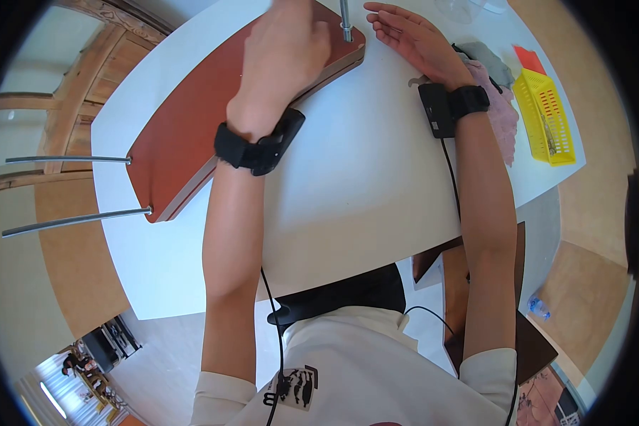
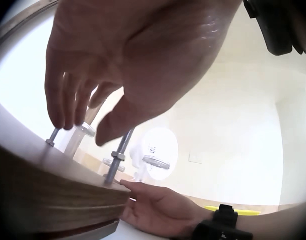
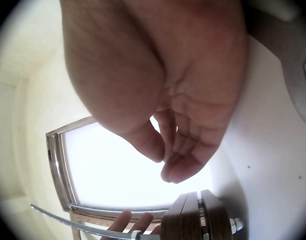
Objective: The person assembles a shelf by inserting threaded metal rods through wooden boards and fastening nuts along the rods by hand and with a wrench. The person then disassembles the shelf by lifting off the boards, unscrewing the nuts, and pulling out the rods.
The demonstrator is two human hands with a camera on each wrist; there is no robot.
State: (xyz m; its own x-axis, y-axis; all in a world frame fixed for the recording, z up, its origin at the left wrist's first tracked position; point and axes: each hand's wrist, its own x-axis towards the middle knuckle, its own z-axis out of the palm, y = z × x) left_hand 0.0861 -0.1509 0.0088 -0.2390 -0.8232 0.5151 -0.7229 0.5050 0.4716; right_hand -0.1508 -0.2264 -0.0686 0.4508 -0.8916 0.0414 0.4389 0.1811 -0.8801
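Note:
A thick reddish-brown wooden board (image 1: 184, 92), layered at its edge, lies on the white table with upright threaded rods at its corners. My left hand (image 1: 284, 57) reaches over its far part. In the left wrist view the left fingers (image 2: 68, 100) hang loosely, tips close above one rod, thumb apart from them. A nearer threaded rod (image 2: 120, 152) carries a nut (image 2: 118, 156). My right hand (image 1: 419, 46) is beside the board's right end, fingers extended. Its palm is bare in the right wrist view. A grey wrench (image 3: 288, 50) lies near the right wrist.
A yellow basket (image 1: 547, 117) stands at the table's right side, with a red piece (image 1: 529, 59) behind it. Pink cloth (image 1: 503, 117) and grey cloth (image 1: 491, 62) lie beside the right wrist. Long rods (image 1: 74, 222) stick out from the board's left end.

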